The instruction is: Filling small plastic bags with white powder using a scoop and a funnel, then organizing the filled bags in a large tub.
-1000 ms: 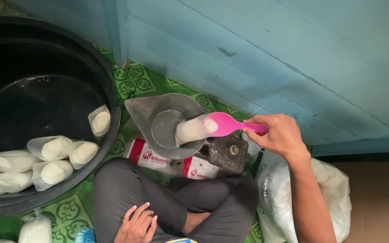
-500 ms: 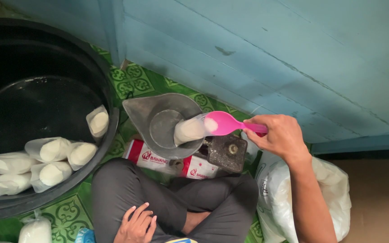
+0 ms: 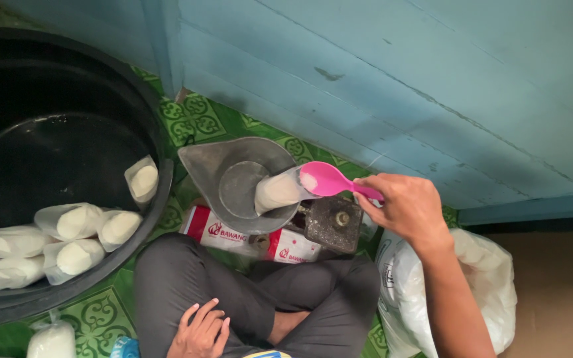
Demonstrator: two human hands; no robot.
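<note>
Pink scoop gripped in right hand, tipping white powder into bag on scale pan; left hand resting open on knee; next, likely steady topping up.

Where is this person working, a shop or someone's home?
Probably a home floor used for packing by weight: green patterned mat, painted plank wall, a scale pan, and filled bags in a black tub.
</note>
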